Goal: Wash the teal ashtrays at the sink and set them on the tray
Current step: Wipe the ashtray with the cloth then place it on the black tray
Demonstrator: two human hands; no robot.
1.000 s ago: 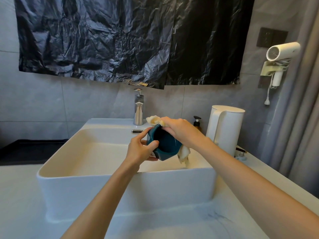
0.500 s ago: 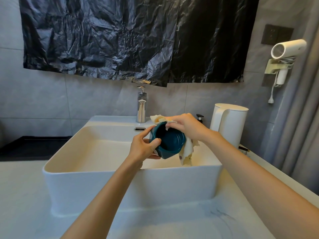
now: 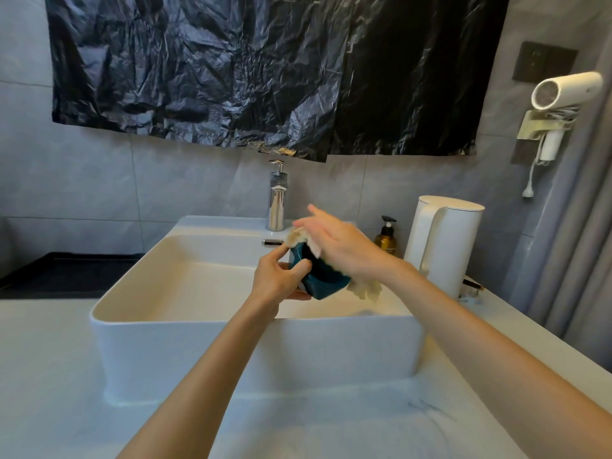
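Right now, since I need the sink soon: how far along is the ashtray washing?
Done: nothing that shows; the part of the dark tray in view at left holds no ashtray. In hand: the left hand grips one teal ashtray over the sink while the right hand presses a cloth against it. Left: finishing this wipe, then setting it on that tray.

Nothing you can actually read in this one. The amber pump bottle (image 3: 386,240) has a label with some pale print on the front, but it's way too small and blurry to make out. There's also a tiny dark mark on the side of the white hair dryer (image 3: 566,89), and I can't read that either.
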